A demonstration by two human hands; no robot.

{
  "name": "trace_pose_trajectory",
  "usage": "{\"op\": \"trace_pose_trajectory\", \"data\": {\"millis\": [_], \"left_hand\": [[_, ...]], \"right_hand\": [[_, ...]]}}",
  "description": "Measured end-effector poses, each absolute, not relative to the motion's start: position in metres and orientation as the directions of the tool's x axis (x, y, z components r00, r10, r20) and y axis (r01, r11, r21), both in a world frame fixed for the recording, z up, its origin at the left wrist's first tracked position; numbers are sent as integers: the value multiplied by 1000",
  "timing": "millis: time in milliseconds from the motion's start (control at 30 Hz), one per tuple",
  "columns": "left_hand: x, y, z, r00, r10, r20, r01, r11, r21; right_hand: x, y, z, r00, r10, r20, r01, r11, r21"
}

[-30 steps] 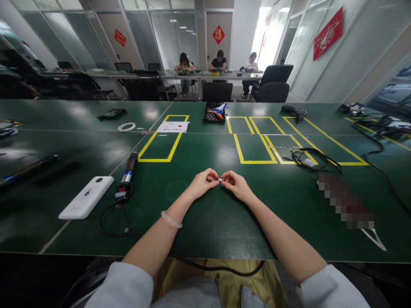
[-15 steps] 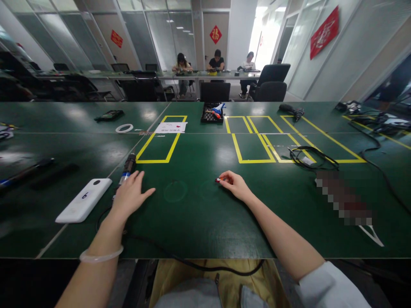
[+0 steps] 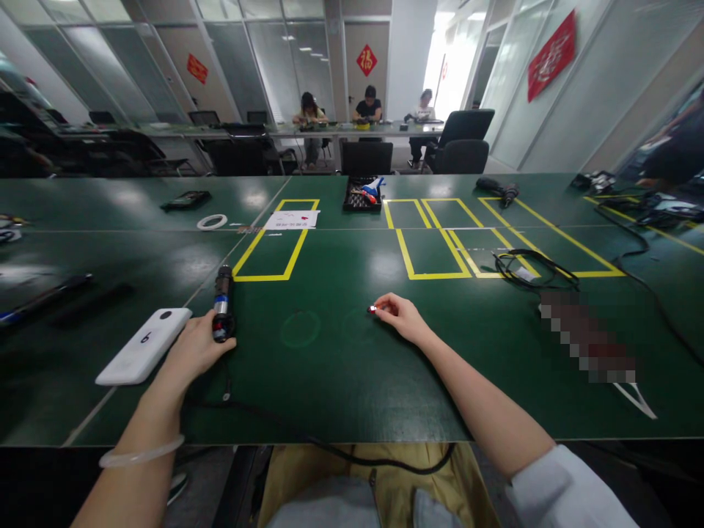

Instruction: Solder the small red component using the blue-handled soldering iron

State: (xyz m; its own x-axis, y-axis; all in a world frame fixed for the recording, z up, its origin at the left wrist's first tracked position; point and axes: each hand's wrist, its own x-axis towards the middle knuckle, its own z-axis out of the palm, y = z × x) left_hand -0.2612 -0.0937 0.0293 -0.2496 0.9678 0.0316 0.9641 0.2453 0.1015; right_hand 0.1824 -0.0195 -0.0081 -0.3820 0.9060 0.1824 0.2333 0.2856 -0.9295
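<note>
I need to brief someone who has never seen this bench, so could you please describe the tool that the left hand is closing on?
On the green table, look left of centre, just below the single yellow taped rectangle. There the left hand grips the near end of a corded electric screwdriver. Unlike the flat white device beside it, it is a slim dark cylinder with a blue and silver band.

I am looking at a green table (image 3: 341, 381) marked with a yellow tape rectangle (image 3: 275, 249). Left of it are lying a white device (image 3: 144, 346) and tape ring (image 3: 212, 221); right of it, a black tray (image 3: 363, 199) and coiled cable (image 3: 531, 268).
</note>
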Motion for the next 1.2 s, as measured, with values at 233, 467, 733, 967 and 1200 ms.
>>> {"op": "trace_pose_trajectory", "data": {"millis": [233,467,733,967,1200], "left_hand": [[-187,-78,37,-169,986,-13,978,169,123],[-90,-65,44,23,1000,9,978,-25,206],[-9,-56,37,151,985,84,942,-169,290],[0,-53,28,164,980,114,930,-192,313],[2,-57,25,164,978,129,922,-199,333]], "right_hand": [[182,-19,-8,-365,912,187,229,283,-932],[183,-18,-9,-320,923,214,266,304,-915],[185,-15,-8,-161,950,269,349,310,-884],[183,-16,-10,-222,933,282,351,346,-870],[180,-17,-14,-299,910,288,360,387,-849]]}}
